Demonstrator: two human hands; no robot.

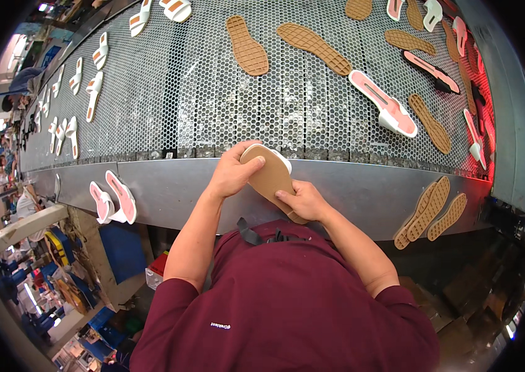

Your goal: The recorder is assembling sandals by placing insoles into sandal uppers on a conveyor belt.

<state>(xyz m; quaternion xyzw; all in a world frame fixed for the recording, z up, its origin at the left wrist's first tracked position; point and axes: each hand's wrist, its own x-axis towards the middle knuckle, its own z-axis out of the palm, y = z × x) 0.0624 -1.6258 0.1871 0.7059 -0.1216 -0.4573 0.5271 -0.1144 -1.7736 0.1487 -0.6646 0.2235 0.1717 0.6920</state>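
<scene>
Sandal (267, 181), one, located in front of the wearer's waist, above the near edge of a metal ledge (169, 186); underside turned to view. Left hand (235, 170): clasped about the broad upper end, thumb laid on the sole face, fingers mostly hidden behind. Right hand (309, 202): clasped on the right edge lower down, thumb on the sole face, fingers likewise hidden. Handling, as judged: the two-handed hold appeared sound; thumbs were best laid flat and pressed evenly, with the fingers bracing from behind, so that the piece did not twist; the white strap (284, 161) called for a light touch, since a hard squeeze could crease or mark it; the edge was best checked all round, the hands being shifted to bare the parts they covered. Appearance: sole tan, plain and smooth-looking, rounded at the upper end, narrower below, with a line across it near the heel; a white rim and part of the strap showed beyond the upper right edge; the inner face was turned away and could not be seen. Adjacent stock: two pink-lined sandals (123, 197) on the ledge at left; three tan soles (428, 209) with gridded faces at its right end; beyond, a mesh conveyor (207, 105) bearing white slides (93, 96) at left and further gridded soles (247, 46) and pink-lined pieces towards the right.
</scene>
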